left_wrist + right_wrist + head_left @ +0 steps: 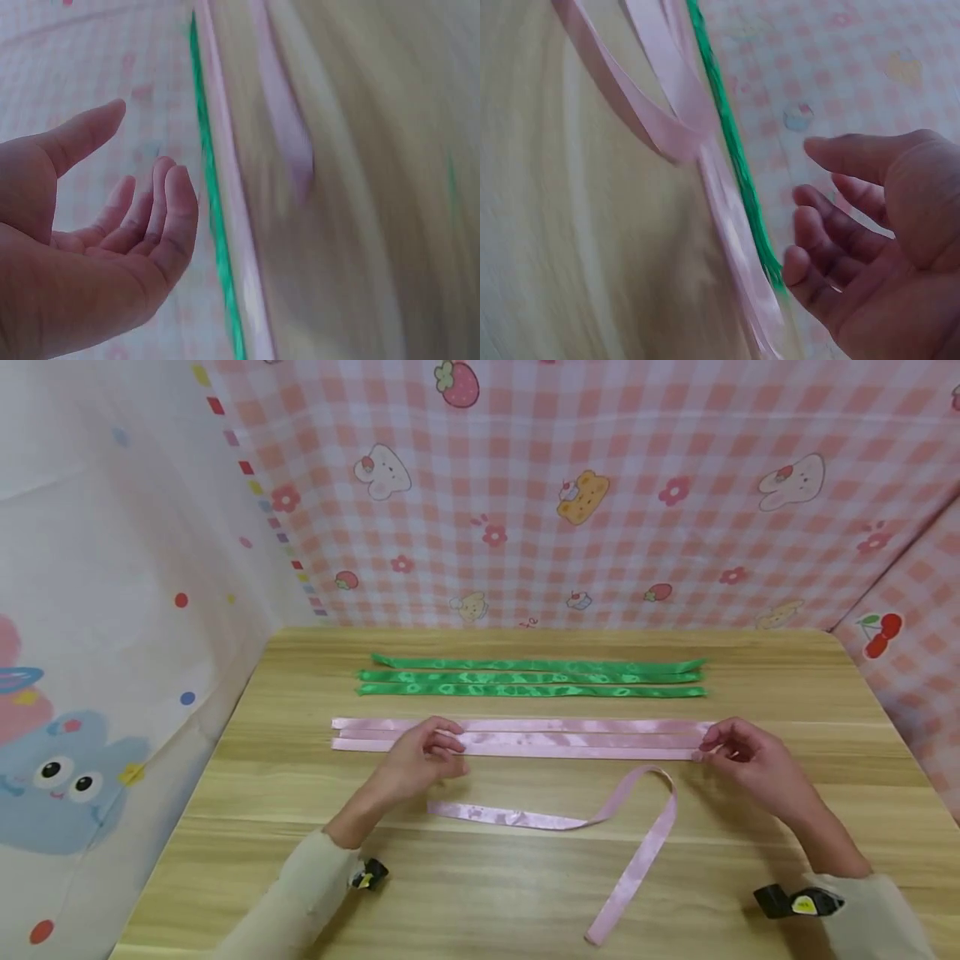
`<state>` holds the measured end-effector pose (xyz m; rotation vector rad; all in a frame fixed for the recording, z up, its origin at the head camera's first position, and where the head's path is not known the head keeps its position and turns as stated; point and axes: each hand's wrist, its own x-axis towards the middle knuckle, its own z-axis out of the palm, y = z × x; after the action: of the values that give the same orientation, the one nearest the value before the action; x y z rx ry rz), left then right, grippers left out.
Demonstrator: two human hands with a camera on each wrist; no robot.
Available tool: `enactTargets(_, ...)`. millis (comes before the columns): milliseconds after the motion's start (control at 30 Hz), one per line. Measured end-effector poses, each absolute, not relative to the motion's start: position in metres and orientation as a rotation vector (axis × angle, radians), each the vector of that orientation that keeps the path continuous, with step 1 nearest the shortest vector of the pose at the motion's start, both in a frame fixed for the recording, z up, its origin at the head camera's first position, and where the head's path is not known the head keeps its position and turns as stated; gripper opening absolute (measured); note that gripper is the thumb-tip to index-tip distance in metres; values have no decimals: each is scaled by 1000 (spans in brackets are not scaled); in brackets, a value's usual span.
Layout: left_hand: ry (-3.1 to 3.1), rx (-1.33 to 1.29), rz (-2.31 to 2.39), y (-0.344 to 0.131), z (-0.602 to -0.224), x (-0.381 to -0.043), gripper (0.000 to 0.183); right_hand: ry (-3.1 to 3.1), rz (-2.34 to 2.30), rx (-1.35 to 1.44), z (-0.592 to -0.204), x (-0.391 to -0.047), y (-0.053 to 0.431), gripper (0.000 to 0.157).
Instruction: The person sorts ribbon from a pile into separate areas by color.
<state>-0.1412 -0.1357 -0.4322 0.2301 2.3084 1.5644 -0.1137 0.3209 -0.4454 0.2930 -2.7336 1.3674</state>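
Observation:
Three pink ribbons (570, 739) lie side by side, straight across the table. Over their left part hovers my left hand (420, 758), its fingers loosely bent and holding nothing; the left wrist view shows thumb and fingers apart. At the ribbons' right end is my right hand (757, 764), also with relaxed fingers and nothing between them in the right wrist view. Whether its fingertips touch the ribbon ends, I cannot tell. Closer to me, a loose pink ribbon (637, 860) bends in a loop between the hands. Behind the pink row lie three green ribbons (525, 677).
The wood-grain table (487, 893) ends at a pink checked cloth (525, 560) hanging behind it. A white patterned cloth (150, 543) hangs on the left, and another checked cloth (907, 693) on the right.

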Motion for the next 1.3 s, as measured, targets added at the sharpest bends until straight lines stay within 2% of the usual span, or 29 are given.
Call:
enactTargets(267,2203,443,1422,-72,-444,-126,48,-2812,1364,526,-456,-118,292,17)
enactTargets(633,2312,682,1137,-19,-461,-106,54,-2824,1387,583,-463,-123,280,18)
enactTargets(900,2458,855,984,-13,-464,-105,36,-2817,1500,550,-460,-124,278,14)
enactTargets(1033,2314,801,1186,-21,-460,-108,34,-2761,1591,598,-455,-124,277,15)
enactTargets(1300,1955,460,1514,-46,-439,-117,34,-2608,1913,744,-442,-122,278,17)
